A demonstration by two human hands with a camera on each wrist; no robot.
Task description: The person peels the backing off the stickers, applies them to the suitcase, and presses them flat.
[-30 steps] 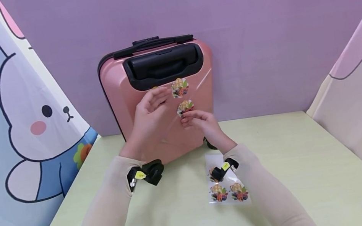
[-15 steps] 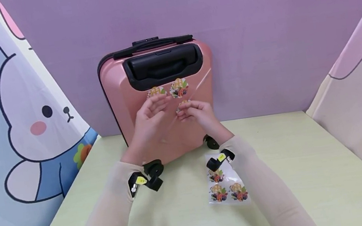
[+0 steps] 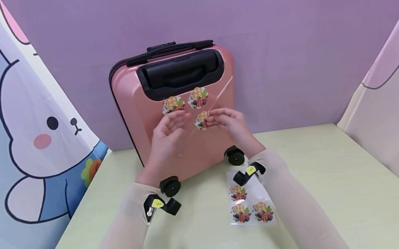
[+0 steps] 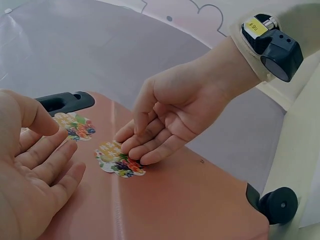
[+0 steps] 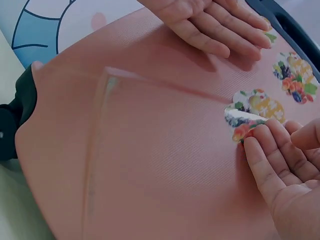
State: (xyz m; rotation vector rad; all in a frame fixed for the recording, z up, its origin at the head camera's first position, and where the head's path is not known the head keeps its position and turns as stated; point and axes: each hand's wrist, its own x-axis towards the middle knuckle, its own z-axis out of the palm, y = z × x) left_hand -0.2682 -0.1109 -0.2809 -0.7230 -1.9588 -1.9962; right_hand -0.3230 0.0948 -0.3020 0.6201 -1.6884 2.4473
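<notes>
A pink suitcase (image 3: 203, 149) stands upright, bearing several fruit-and-waffle stickers below its black handle recess. My right hand (image 3: 232, 126) has its fingertips on the right edge of the lower sticker (image 3: 201, 120); its thumb stands apart from the sticker in the left wrist view. A pale band crosses that sticker (image 5: 255, 107) in the right wrist view. My left hand (image 3: 168, 135) hovers beside it with loosely bent fingers and nothing held, just under the upper left sticker (image 3: 173, 104). The upper right sticker (image 3: 198, 98) lies flat above my right fingertips.
A clear sticker sheet (image 3: 253, 223) with several stickers lies on the pale table (image 3: 327, 191), partly under my right wrist. Two black wheels (image 3: 170, 186) show at the suitcase's base. A purple backdrop (image 3: 287, 44) hangs behind it, and a rabbit-printed cloth (image 3: 48, 163) on the left.
My right hand has moved up, then rightward across the lower sticker, uncovering more of it. My left hand has dropped slightly, bringing the upper left sticker into sight.
</notes>
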